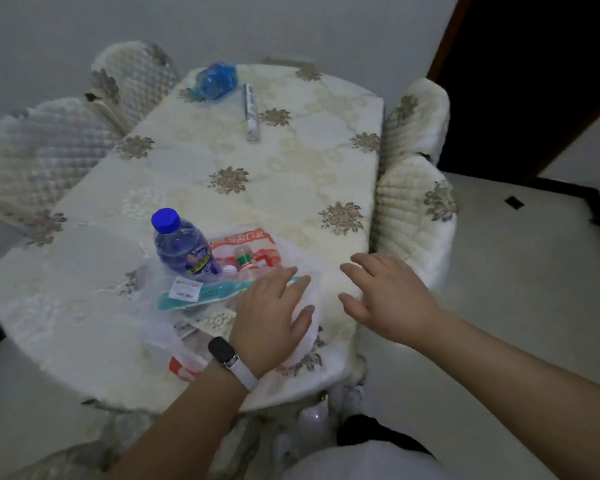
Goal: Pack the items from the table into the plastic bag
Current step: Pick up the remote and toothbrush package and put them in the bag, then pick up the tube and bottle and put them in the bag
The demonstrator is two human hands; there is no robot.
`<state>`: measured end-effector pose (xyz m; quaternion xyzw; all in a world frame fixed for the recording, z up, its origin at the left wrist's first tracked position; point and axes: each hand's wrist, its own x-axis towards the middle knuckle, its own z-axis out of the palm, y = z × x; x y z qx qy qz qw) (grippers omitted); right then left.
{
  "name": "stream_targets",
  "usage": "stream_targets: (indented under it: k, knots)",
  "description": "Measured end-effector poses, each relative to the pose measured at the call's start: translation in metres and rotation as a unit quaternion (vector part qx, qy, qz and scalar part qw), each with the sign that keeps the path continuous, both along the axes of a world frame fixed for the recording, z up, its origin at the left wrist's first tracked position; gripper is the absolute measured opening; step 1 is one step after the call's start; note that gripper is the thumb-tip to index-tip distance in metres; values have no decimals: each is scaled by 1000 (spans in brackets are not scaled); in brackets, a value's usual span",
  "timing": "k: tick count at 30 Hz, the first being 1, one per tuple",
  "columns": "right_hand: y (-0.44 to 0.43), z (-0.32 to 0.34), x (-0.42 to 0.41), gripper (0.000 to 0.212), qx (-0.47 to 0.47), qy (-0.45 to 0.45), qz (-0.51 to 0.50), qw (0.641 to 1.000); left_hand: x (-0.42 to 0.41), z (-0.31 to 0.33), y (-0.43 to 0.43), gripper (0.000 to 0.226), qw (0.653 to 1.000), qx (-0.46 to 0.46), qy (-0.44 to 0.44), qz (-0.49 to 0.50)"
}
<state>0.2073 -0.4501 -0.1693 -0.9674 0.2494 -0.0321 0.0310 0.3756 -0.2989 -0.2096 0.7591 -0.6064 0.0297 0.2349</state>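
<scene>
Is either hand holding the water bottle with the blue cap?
No. The water bottle stands untouched on the plastic bag, while the left hand and right hand are open.

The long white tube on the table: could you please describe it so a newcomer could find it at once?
Start at the table with its cream flower-patterned cloth and look to its far end, away from both hands. There a slim white tube lies flat, just right of a blue bottle on its side. It is the only long, thin, pale item, well apart from the plastic bag.
</scene>
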Motion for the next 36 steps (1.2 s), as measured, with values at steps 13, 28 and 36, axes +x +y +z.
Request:
stream_targets:
  k: [13,28,36]
  knots:
    - [-20,3,-127,51,-25,-54,-150,987,-105,15,-85,40,982,-47,5,-181]
    - [-163,2,-363,50,-32,-149,-266,952,-317,44,-272,43,958,-8,-75,-276]
    - [-223,14,-454,52,-34,-156,-335,929,-386,59,-367,44,938,-23,-113,-326]
